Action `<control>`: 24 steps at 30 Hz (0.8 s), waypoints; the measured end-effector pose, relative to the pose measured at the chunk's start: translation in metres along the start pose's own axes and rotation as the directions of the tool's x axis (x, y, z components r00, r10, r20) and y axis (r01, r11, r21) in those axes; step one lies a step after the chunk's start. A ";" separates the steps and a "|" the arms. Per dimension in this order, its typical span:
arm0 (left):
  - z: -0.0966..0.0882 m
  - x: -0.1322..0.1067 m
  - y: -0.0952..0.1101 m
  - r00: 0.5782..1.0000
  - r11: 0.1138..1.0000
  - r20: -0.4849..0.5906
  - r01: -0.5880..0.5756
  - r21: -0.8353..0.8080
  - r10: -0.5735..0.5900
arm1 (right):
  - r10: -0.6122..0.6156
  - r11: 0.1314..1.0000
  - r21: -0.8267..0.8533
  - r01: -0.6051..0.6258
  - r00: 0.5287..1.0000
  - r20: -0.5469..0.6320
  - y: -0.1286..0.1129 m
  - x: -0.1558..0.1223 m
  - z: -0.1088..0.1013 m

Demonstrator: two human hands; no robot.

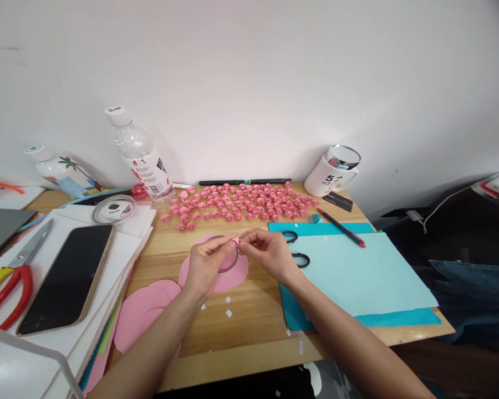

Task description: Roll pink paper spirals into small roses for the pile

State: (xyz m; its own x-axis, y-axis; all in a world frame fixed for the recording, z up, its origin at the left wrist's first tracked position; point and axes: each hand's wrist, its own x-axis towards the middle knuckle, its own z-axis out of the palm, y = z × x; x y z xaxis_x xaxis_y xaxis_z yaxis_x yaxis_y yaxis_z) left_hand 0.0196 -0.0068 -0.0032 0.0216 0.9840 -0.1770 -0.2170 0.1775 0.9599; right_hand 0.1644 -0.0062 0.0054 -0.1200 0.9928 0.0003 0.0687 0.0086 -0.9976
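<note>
Bright, even light; edges bend wide-angle, right side perhaps slightly dim.

The digits "52" were printed in black on the white mug [330, 177]. The small print on the water bottle's label [150, 173] could not be read.

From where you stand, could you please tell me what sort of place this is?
Probably a craft workspace, at home or work: dozens of pink paper roses on the wooden desk, blue paper sheets, red-handled scissors, and the left hand and right hand pinching a pink paper roll.
</note>
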 end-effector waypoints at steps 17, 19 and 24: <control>0.004 -0.003 -0.002 0.997 0.999 -0.052 -0.052 0.002 0.052 | 0.143 0.957 0.265 -0.121 0.987 -0.067 0.004 -0.003 0.005; 0.003 -0.003 -0.003 0.998 0.999 -0.047 -0.050 0.003 0.050 | 0.170 0.942 0.302 -0.147 0.984 -0.050 0.002 -0.003 0.006; 0.004 -0.003 -0.003 1.000 0.998 -0.008 -0.014 -0.059 0.013 | 0.165 0.932 0.336 -0.136 0.985 -0.058 0.001 -0.003 0.008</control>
State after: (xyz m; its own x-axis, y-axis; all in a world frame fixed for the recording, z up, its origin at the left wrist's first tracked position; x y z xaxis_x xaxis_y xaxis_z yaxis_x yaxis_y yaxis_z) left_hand 0.0243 -0.0105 -0.0045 0.0113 0.9861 -0.1658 -0.2741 0.1625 0.9479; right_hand 0.1573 -0.0104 0.0035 -0.0498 0.9859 -0.1599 -0.2519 -0.1673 -0.9532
